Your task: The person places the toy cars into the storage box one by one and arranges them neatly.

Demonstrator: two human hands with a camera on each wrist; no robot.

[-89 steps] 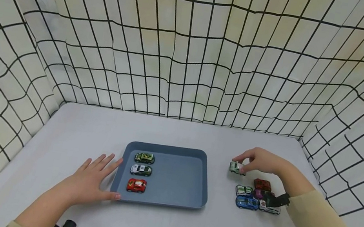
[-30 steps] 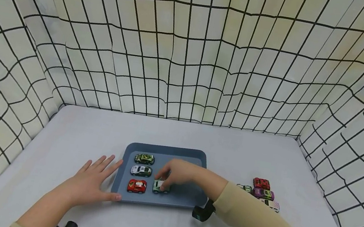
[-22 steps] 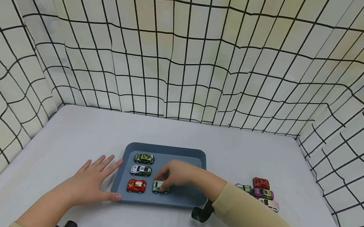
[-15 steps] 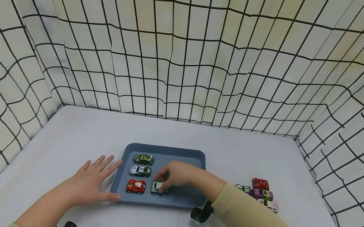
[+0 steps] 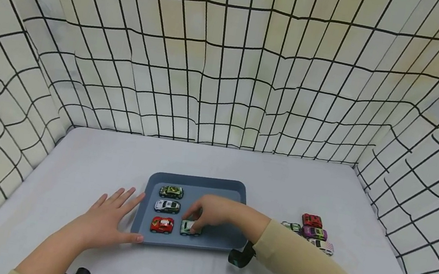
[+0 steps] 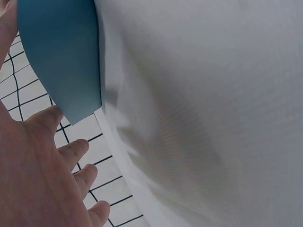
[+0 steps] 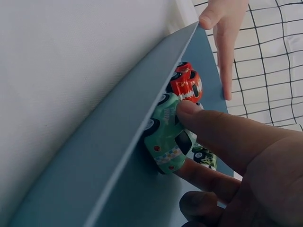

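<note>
My right hand (image 5: 210, 210) pinches a mint-green toy car (image 5: 186, 227) between thumb and fingers, low in the blue-grey tray (image 5: 211, 187). In the right wrist view the thumb lies on one side of the mint car (image 7: 165, 142), fingers on the other. Just left of it in the tray is a red toy car (image 5: 162, 225). Above the red one stand a white-and-black toy car (image 5: 167, 206) and a yellow-green patterned toy car (image 5: 171, 191), forming a column. My left hand (image 5: 109, 220) spreads its straight fingers along the tray's left edge, thumb touching the near-left corner.
On the white table right of the tray sit a red-and-black car (image 5: 312, 220), a purple car (image 5: 314, 233), a whitish car (image 5: 321, 246) and a partly covered green car (image 5: 291, 226). My right sleeve (image 5: 306, 270) passes in front. Black-gridded white walls (image 5: 227, 85) surround the table.
Since three seconds ago my right hand has carried the mint car leftward from beside the other cars into the tray. Over the last second it stays nearly still there. My left hand keeps its place.
</note>
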